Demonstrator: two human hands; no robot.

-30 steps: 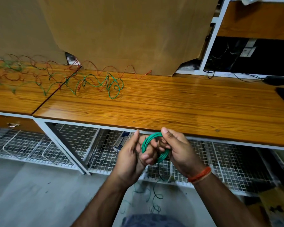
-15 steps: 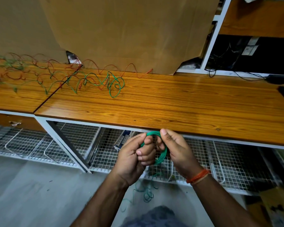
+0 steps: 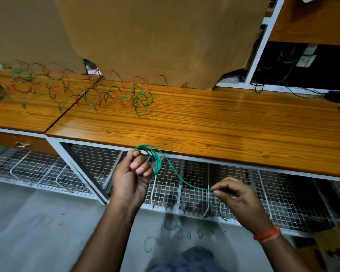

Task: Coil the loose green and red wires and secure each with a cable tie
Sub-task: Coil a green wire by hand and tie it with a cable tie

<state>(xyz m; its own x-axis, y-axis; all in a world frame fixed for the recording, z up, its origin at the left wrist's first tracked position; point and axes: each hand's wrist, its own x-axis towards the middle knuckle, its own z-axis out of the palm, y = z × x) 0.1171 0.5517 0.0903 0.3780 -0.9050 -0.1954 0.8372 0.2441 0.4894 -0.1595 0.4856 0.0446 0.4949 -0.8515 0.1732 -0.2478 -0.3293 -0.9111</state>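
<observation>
From the head view, just below the wooden table's [image 3: 204, 124] front edge, the left hand [image 3: 133, 179] grips a green wire coil [image 3: 155, 158] with curled fingers, while the right hand [image 3: 236, 195] pinches its trailing strand [image 3: 177, 173]; loose wires [image 3: 106, 93] lie on the table's far left.

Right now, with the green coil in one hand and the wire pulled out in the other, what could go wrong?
1. The left hand grips the green coil on one side only; the loops fan out, so they could spring apart.
2. The tail beyond the right hand trails in curls on the floor; it may knot or snag on the wire-mesh rack.
3. No cable tie shows, so letting go to fetch one could undo the coil.
</observation>
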